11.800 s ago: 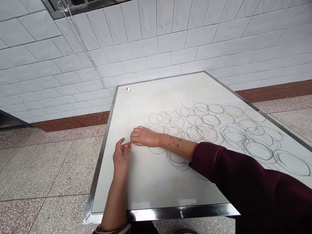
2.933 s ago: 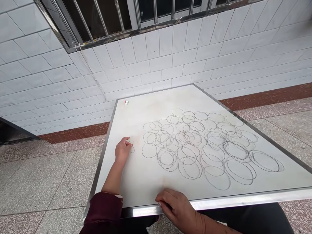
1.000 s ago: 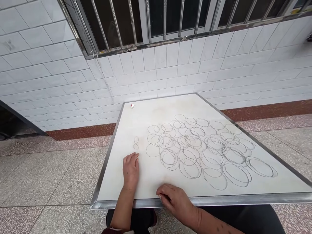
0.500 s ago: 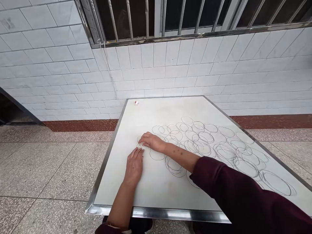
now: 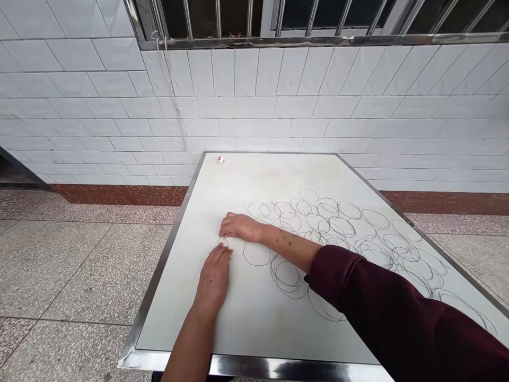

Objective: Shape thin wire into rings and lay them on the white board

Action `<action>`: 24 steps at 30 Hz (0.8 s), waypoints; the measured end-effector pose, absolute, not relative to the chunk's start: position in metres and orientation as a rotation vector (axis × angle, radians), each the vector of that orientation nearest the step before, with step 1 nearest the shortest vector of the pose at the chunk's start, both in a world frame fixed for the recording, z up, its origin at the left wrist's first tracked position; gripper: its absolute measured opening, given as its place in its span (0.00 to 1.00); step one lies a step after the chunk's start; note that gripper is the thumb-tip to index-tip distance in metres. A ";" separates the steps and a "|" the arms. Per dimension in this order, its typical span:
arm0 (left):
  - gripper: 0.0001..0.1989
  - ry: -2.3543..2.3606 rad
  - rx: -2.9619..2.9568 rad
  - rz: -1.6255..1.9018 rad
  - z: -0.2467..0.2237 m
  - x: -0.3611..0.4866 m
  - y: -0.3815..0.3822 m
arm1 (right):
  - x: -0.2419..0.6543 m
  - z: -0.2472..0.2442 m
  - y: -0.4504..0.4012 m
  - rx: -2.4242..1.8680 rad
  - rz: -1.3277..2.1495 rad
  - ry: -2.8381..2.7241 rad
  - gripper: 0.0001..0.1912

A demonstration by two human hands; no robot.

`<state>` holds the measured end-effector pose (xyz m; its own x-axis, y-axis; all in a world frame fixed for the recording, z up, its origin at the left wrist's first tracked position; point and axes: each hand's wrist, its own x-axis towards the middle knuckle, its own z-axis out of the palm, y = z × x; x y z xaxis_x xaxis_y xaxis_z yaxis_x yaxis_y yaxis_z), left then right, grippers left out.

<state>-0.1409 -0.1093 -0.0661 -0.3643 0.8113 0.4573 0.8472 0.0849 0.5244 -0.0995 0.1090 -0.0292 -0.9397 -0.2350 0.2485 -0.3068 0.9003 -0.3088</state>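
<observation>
Head view looks down over a white-topped counter point(image 5: 178, 318) edged in stainless steel, with both of the person's forearms reaching across it. The left hand point(image 5: 212, 281) lies palm-down near the counter's left edge, fingers curled slightly forward. The right hand point(image 5: 238, 227) crosses in from the right in a maroon sleeve point(image 5: 377, 302), its fingers bent down and pointing left. Between the two sets of fingertips, touching or almost touching both, sits a small pale loop point(image 5: 223, 242), too small and partly hidden to identify. Neither hand is fully open, but whether they are gripping the loop cannot be told. Just right of the hands, overlapping dark hand-drawn circles point(image 5: 330, 223) spread across the counter and pass under the right forearm. A small red-and-white object point(image 5: 221, 159) lies near the far edge, well apart from the hands. Beyond the counter rises a white tiled wall point(image 5: 278, 116) with a barred window point(image 5: 254, 21) above and a thin white cable point(image 5: 170, 85) hanging down it. A brown skirting band point(image 5: 119, 195) runs along its foot, meeting a speckled terrazzo floor point(image 5: 87, 270)
</observation>
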 end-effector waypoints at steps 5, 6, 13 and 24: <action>0.18 -2.309 -1.730 -1.186 -0.061 -0.138 -0.110 | -0.099 -0.025 0.108 0.457 0.450 -2.868 0.12; 0.18 -2.317 -1.728 -1.187 -0.060 -0.137 -0.110 | -0.099 -0.024 0.108 0.463 0.439 -2.868 0.12; 0.16 -2.360 -1.715 -1.179 -0.055 -0.137 -0.111 | -0.098 -0.014 0.105 0.512 0.360 -2.872 0.13; 0.16 -2.375 -1.665 -1.204 -0.054 -0.137 -0.112 | -0.087 -0.018 0.101 0.428 0.287 -2.852 0.09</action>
<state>-0.1375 -0.1116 -0.0535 -0.4377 0.8017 0.4070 0.8022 0.1439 0.5794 -0.0870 0.1014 -0.0177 -0.9276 -0.2625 0.2658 -0.3101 0.9378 -0.1563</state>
